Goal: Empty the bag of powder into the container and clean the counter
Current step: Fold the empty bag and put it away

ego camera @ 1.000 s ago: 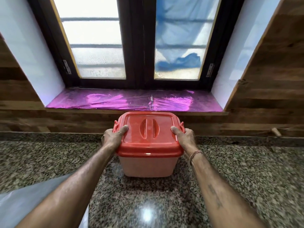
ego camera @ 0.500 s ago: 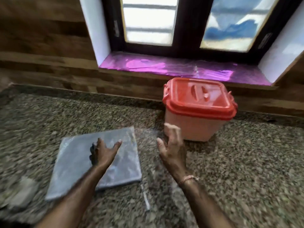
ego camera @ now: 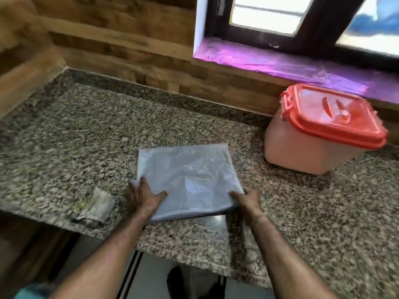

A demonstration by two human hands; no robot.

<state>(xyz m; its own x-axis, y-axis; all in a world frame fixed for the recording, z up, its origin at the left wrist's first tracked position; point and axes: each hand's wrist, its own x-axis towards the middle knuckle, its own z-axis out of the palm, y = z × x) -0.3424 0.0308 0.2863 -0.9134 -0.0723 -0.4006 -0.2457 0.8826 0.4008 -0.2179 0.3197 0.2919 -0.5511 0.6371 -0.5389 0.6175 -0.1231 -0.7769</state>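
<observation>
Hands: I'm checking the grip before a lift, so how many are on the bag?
2. The left hand holds the bag at its near-left corner, the right hand at its near-right corner.

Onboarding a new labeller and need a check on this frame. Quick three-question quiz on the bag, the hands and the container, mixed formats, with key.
1. True or false: the red lid is off the container.
2. Where are the left hand and right hand?
A) both on the lid
B) both at the near corners of the bag
C) one on the bag, one on the container
3. Fill in: on the counter, the container stands to the bag's ____ side.

Key
1. False: the lid sits on the container.
2. B
3. right
</observation>
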